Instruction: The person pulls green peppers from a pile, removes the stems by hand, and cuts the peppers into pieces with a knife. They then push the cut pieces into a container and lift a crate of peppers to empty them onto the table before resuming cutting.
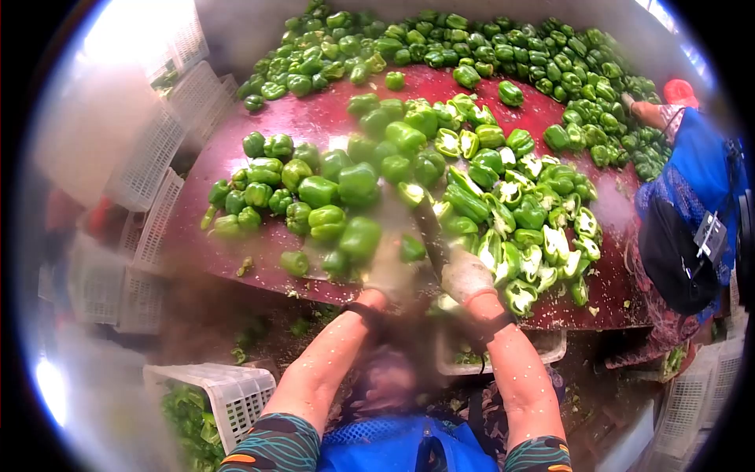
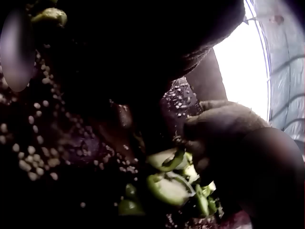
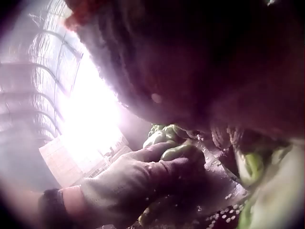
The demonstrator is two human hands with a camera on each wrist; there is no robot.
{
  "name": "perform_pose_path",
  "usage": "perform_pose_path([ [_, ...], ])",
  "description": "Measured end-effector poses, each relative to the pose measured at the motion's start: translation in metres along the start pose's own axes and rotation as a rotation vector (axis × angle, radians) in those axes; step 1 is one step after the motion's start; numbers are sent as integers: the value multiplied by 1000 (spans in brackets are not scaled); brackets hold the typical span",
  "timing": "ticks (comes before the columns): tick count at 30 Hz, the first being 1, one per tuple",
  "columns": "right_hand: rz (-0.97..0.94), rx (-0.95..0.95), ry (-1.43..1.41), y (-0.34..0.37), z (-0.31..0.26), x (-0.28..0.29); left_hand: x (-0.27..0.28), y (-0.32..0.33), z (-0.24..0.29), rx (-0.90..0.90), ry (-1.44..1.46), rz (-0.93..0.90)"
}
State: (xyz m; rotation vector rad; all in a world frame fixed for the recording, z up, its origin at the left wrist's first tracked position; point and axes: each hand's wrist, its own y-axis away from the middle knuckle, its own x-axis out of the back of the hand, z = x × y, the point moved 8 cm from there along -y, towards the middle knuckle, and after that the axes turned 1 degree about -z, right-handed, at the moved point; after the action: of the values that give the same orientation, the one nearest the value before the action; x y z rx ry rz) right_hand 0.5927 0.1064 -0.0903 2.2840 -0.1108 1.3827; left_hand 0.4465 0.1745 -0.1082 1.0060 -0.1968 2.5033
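Note:
Both hands wear pale work gloves over the red table [image 1: 228, 252]. My right hand [image 1: 466, 277] grips a knife [image 1: 429, 236], its broad wet blade pointing away from me. In the right wrist view seeds cling to the blade [image 3: 219, 174]. My left hand [image 1: 387, 271], blurred in the head view, sits just left of the knife. Its fingers curl round a green bell pepper [image 3: 183, 152] in the right wrist view. Whole bell peppers [image 1: 318, 191] lie left of the hands. Halved peppers [image 1: 554, 244] with pale insides are heaped on the right. The left wrist view is mostly dark.
A large pile of whole peppers [image 1: 578, 71] lines the table's far side. Another person's arm [image 1: 649, 116] reaches in from the right. White crates [image 1: 197, 94] stand at left, one crate [image 1: 244, 393] near my left elbow. A white bin [image 1: 543, 350] sits below the table edge.

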Motion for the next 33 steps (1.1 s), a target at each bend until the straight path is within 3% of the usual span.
perform_pose_path([
  [2,11,127,119,15,-11,10,10,1,2,-29,91,36],
  [5,121,145,53,35,-12,25,13,5,-7,49,220,-5],
  [6,175,123,-7,41,-9,30,14,6,-7,-62,373,65],
  [9,277,136,-86,57,-13,46,9,3,-21,51,93,135],
  [14,322,151,-46,66,-32,69,10,-4,-13,46,76,132],
  [18,321,170,-61,57,-34,61,4,-15,-14,-22,30,259],
  [21,161,74,19,47,-24,41,-1,-25,-30,-148,-6,310],
  [26,335,140,3,54,-27,61,-9,-38,-60,41,53,243],
  [29,372,176,-23,57,-35,78,8,-18,-11,116,-21,210],
  [30,385,196,-53,56,-37,79,4,-17,-1,5,-16,191],
  [33,414,256,-31,54,-36,69,-1,-22,6,70,24,111],
])
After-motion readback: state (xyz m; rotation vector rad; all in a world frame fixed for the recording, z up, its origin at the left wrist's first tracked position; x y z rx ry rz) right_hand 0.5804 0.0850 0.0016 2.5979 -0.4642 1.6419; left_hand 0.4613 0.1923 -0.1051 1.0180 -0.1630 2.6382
